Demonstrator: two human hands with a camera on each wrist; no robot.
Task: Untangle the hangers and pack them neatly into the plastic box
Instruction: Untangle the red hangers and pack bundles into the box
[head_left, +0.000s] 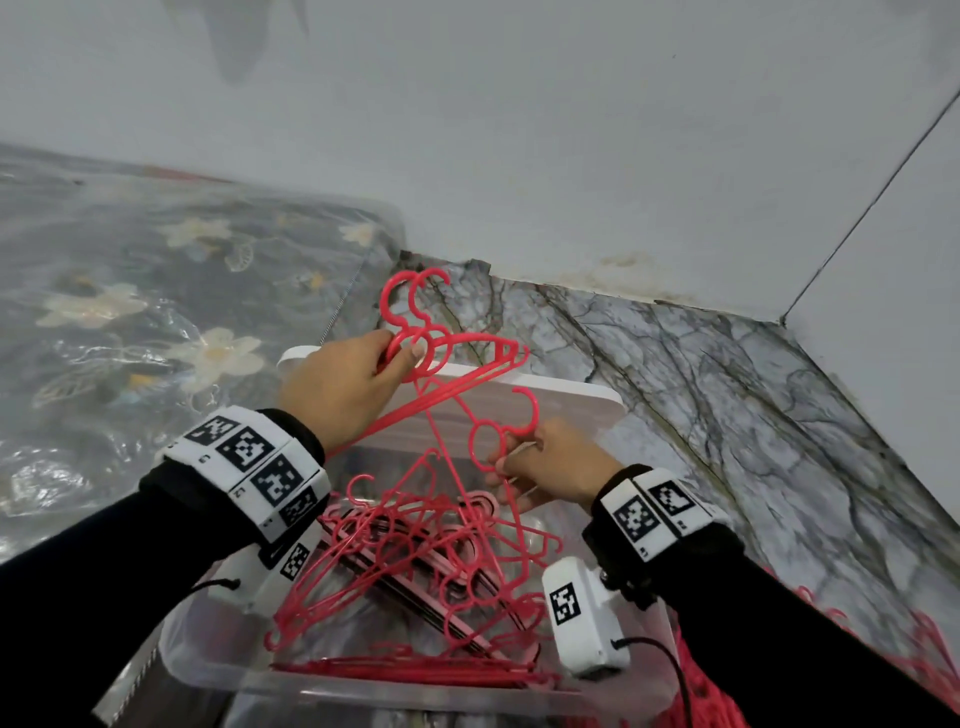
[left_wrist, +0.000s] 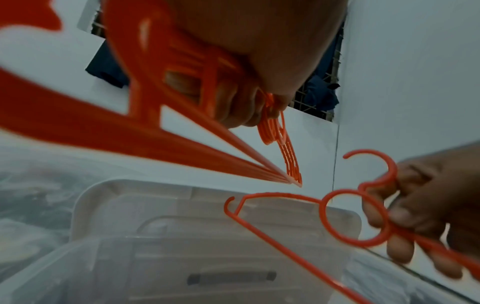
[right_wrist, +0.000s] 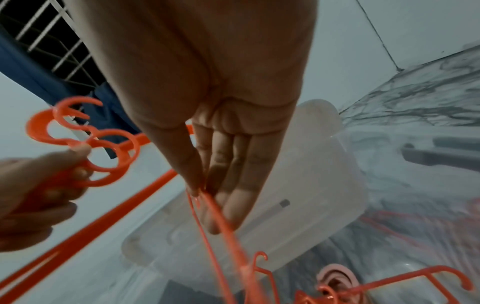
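A small bundle of thin red plastic hangers (head_left: 415, 332) is gripped by the left hand (head_left: 337, 387) at the rings below the hooks, the fingers (left_wrist: 233, 102) curled round them, and is held up above the far rim of a clear plastic box (head_left: 218, 670). A single red plastic hanger (head_left: 498, 431) is pinched by the right hand (head_left: 556, 462) just below its hook, thumb and fingers (right_wrist: 228, 185) pressed together on the thin arm, and is held over the box, lower than the bundle. Inside the box a tangled heap of red hangers (head_left: 415, 571) is seen lying over a few pale pink ones (head_left: 483, 501). A white translucent lid (head_left: 571, 400) is propped behind the box. The box stands on a grey marble-patterned floor (head_left: 727, 415), beside a flower-printed mattress under clear plastic (head_left: 156, 312). More red hangers (head_left: 930, 644) are piled on the floor at the right.
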